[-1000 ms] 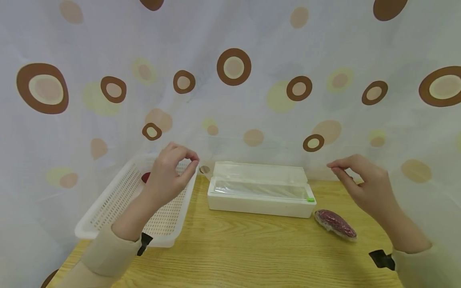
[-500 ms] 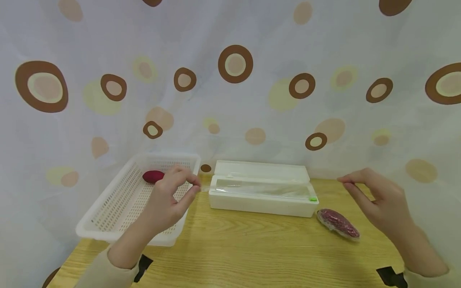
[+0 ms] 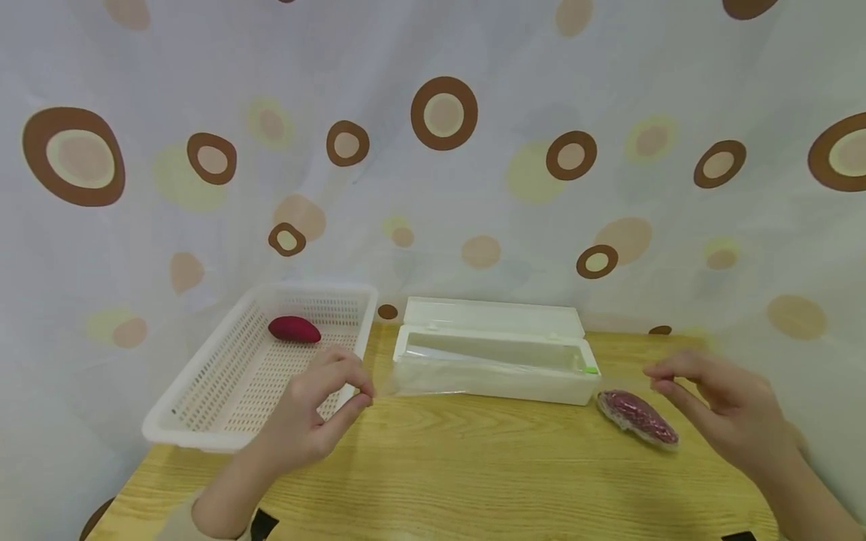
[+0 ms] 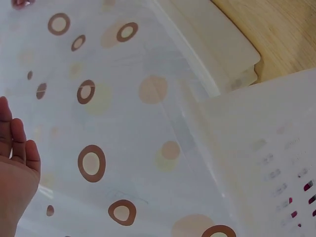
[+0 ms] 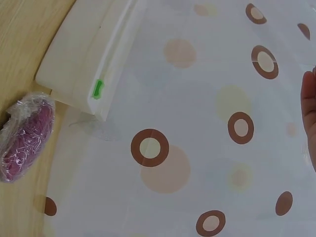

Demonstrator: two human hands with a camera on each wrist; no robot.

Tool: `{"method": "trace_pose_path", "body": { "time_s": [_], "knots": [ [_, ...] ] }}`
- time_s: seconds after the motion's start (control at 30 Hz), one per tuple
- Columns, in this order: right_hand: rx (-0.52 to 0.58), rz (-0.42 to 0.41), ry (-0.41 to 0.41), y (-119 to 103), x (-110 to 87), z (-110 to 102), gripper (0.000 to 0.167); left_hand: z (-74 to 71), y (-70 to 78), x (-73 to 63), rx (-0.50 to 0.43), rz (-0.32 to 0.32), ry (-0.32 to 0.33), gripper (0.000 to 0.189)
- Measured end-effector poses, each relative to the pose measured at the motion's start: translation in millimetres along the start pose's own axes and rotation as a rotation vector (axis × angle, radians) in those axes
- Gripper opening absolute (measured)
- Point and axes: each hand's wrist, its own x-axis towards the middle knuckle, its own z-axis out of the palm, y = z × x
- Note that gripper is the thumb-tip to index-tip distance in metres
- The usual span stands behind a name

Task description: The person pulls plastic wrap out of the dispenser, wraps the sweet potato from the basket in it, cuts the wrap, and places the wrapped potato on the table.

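My left hand (image 3: 314,421) pinches thumb and forefinger together over the front right of the white basket, at the left end of a sheet of cling film (image 3: 429,379). The clear sheet stretches rightward across the front of a white cling film dispenser (image 3: 534,387); much of it is too transparent to follow. My right hand (image 3: 734,413) pinches likewise at the far side, above and right of a wrapped purple sweet potato (image 3: 637,418). In the wrist views only parts of the left hand (image 4: 17,173) and right hand (image 5: 309,113) show at the edges.
A white perforated basket (image 3: 196,376) stands at left with an unwrapped dark red sweet potato (image 3: 294,329) inside. The dispenser's lid (image 3: 494,315) stands raised at the back, and a green slider (image 3: 591,370) sits at its right end. Behind hangs a spotted curtain (image 3: 507,75).
Both hands have come down and nearer, the right also moving slightly rightward. The film now hangs before the dispenser's front. The red sweet potato, earlier partly hidden by my left hand, shows fully.
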Motion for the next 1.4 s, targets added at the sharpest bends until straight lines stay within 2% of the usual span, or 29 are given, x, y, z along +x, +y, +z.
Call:
{"method": "trace_pose_path", "body": {
  "time_s": [0.1,0.17,0.43,0.6,0.7,0.83,0.9,1.13,1.3,1.4],
  "knots": [
    [0.144,-0.014,-0.010,2.3,-2.5,0.5,0.017,3.3,2.4,-5.8,-0.016,0.003,-0.022,0.005],
    [0.178,-0.013,-0.012,3.0,-3.8,0.2,0.017,5.6,4.3,-8.8,-0.027,0.002,-0.037,0.005],
    [0.187,0.001,-0.022,4.4,-10.3,0.8,0.017,14.4,8.3,-22.0,-0.035,0.015,-0.076,0.005],
    [0.275,-0.028,-0.095,6.1,-14.5,3.1,0.015,17.0,8.1,-35.2,-0.024,0.001,-0.128,0.004],
    [0.339,-0.022,-0.157,4.8,-17.6,4.2,0.012,16.9,8.8,-42.2,-0.035,-0.024,-0.174,0.012],
    [0.315,0.025,-0.226,2.2,-25.4,4.7,0.011,16.3,10.7,-49.6,-0.050,-0.081,-0.251,0.022],
    [0.284,0.038,-0.247,3.4,-31.1,5.1,0.012,16.2,11.4,-52.8,-0.050,-0.108,-0.288,0.021],
    [0.092,0.110,-0.284,12.2,-58.1,5.8,0.021,18.0,11.3,-63.8,-0.067,-0.144,-0.369,0.019],
    [0.103,0.152,-0.303,12.7,-69.8,8.8,0.029,20.4,9.9,-72.5,-0.078,-0.152,-0.422,0.016],
    [0.080,0.190,-0.322,10.3,-76.0,12.2,0.037,21.2,9.5,-78.3,-0.084,-0.197,-0.462,0.013]
  ]
}}
